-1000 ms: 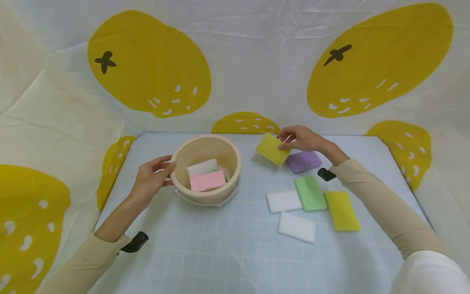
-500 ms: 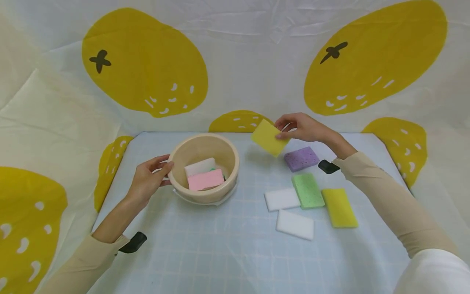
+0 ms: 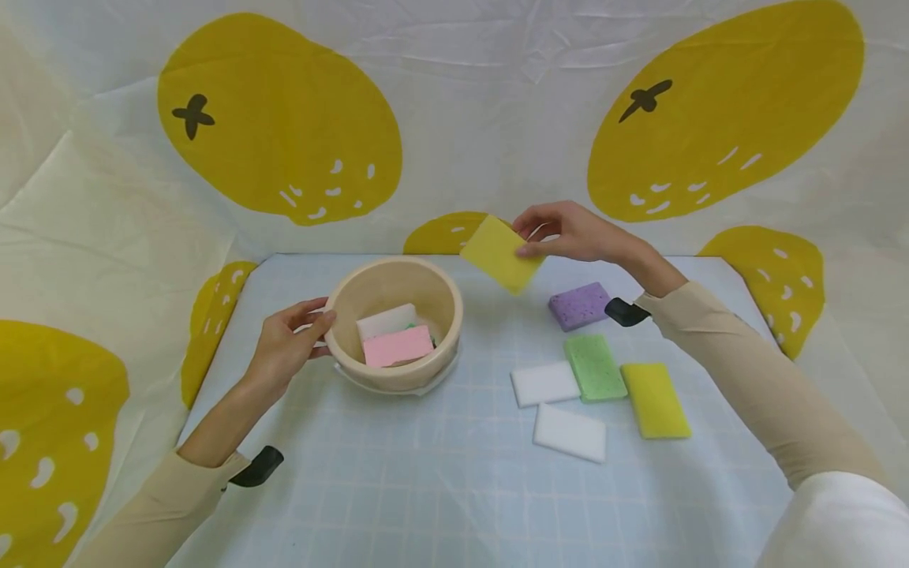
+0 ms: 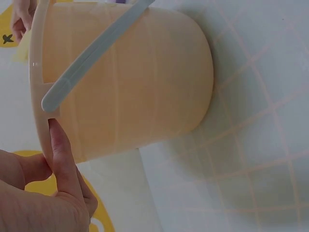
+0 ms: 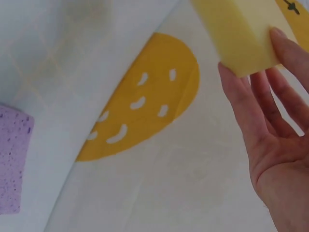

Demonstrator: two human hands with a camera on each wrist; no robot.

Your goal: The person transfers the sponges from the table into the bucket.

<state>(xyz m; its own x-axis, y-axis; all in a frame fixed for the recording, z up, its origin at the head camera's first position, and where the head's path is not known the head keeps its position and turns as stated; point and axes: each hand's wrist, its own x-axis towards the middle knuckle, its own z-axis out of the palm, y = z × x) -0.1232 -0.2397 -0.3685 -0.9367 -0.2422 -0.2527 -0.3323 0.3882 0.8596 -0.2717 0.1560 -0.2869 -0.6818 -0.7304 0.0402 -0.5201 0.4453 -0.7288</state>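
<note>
My left hand [image 3: 287, 343] grips the rim of a beige bucket [image 3: 458, 315] at its left side; the left wrist view shows thumb and fingers pinching the rim beside the grey handle [image 4: 91, 60]. Inside the bucket lie a pink sponge [image 3: 398, 347], a white sponge [image 3: 383, 323] and a bit of something green, mostly hidden. My right hand [image 3: 575, 233] pinches a yellow sponge [image 3: 497, 252] by one edge, raised above the table to the right of the bucket. In the right wrist view, thumb and fingertips meet on the corner of that sponge [image 5: 241, 38].
On the table's right half lie a purple sponge [image 3: 578, 306], a green sponge [image 3: 596, 368], another yellow sponge [image 3: 655, 401] and two white sponges, one [image 3: 545, 384] touching the green one, the other [image 3: 570, 432] nearer me. A fruit-print sheet [image 3: 490, 118] rises behind the table.
My right hand has lifted the yellow sponge up from beside the purple one and carried it left toward the bucket. The left hand stays on the rim.
</note>
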